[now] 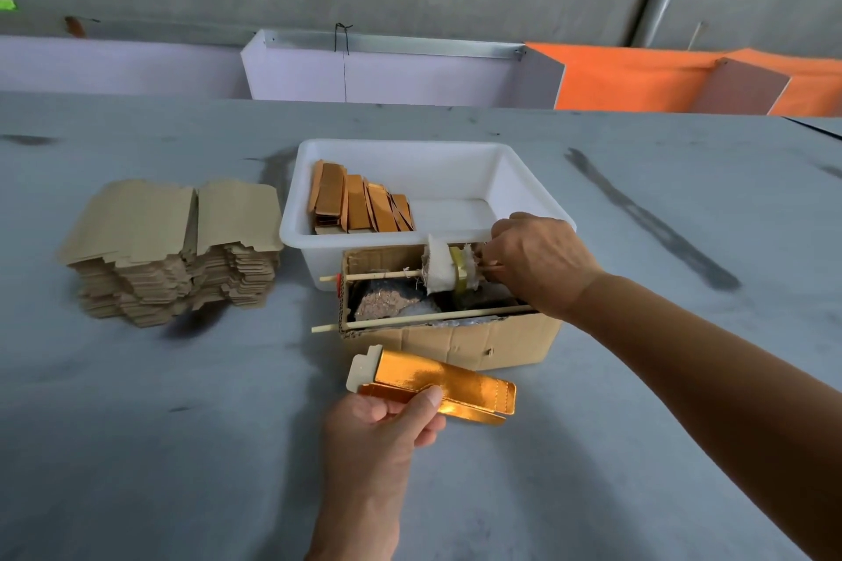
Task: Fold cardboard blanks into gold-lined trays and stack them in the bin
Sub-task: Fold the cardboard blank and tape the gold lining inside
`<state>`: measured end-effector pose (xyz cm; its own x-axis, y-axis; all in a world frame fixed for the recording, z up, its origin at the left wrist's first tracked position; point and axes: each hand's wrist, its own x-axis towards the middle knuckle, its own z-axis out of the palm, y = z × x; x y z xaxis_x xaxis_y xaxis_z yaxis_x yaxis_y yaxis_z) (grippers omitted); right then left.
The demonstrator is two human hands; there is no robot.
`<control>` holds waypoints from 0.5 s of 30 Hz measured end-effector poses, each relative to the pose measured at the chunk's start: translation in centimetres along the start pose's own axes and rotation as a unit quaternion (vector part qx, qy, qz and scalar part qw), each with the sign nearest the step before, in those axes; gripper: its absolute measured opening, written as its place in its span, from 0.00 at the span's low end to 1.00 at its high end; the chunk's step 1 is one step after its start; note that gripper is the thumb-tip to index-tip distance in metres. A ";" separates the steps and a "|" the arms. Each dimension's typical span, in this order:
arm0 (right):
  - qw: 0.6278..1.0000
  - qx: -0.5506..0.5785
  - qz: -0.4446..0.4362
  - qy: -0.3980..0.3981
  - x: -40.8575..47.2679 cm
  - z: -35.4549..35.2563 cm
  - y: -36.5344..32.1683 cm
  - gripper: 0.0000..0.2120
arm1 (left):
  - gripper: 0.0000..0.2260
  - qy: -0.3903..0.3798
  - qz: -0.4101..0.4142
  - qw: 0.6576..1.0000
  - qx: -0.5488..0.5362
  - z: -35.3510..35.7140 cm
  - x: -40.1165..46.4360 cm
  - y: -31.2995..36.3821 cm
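- The half-folded gold-lined tray is held just above the bench, in front of the open cardboard box; its long axis runs left to right, dipping slightly to the right.
- The left hand pinches the tray's near-left edge, thumb on the gold lining, fingers curled beneath.
- The right hand is well beyond the tray, fingers closed on the end of a stick carrying a cloth-wrapped roller over the box.
- The white bin, with folded trays stacked at its left, lies behind the box, straight ahead of the held tray.
- The pile of flat blanks sits left of the bin, nearer the left hand.
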<state>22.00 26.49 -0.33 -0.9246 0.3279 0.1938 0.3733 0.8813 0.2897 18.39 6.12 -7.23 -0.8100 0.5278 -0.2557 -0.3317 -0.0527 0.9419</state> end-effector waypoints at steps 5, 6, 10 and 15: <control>0.984 0.172 0.027 0.042 -0.7 -0.8 -0.1 0.21 | 0.05 -0.005 -0.002 1.000 -0.008 0.0 -0.1 0.1; 0.983 0.175 0.019 0.046 -0.7 -0.9 -0.3 0.23 | 0.05 -0.005 -0.003 1.000 -0.009 0.0 -0.1 0.2; 0.985 0.163 -0.017 0.053 -0.5 -0.8 -0.9 0.19 | 0.04 -0.006 -0.002 1.000 -0.010 0.0 -0.1 0.2; 0.986 0.157 -0.027 0.049 -0.1 -0.8 -0.8 0.15 | 0.04 -0.004 -0.001 1.000 -0.007 -0.1 0.0 0.0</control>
<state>21.86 25.46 0.13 -0.9250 0.2562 0.2807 0.2672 0.9636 0.0011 18.38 6.02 -7.21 -0.8047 0.5355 -0.2564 -0.3406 -0.0626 0.9381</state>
